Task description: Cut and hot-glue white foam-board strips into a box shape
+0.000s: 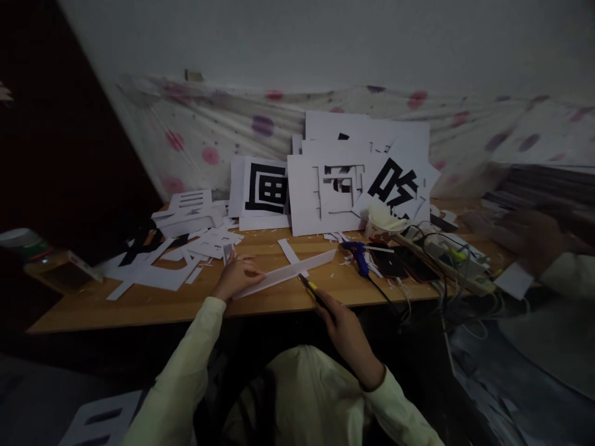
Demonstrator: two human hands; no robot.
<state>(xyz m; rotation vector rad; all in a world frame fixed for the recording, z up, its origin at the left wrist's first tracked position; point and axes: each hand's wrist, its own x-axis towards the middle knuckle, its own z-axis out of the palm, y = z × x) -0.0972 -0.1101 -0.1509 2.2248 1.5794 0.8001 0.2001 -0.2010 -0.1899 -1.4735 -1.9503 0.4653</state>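
My right hand (344,328) is closed round a yellow-and-black utility knife (312,289), its tip at the near side of a long white strip (288,272) of board. The strip stands on edge on the wooden table, slanting up to the right. My left hand (239,274) has its fingers closed at the strip's left end, with a small white piece (227,253) beside the fingertips. Behind the long strip lies another narrow white strip (289,251), flat on the table. To the right rests a blue glue gun (357,255) with its cord trailing to the front edge.
Cut white scraps (160,272) and a bottle of yellowish liquid (58,266) are at left. White boards with black characters (267,186) lean on the wall. At right are phones (389,263), a paper cup (381,226), a power strip with cables (465,272) and another person's blurred hand (543,241).
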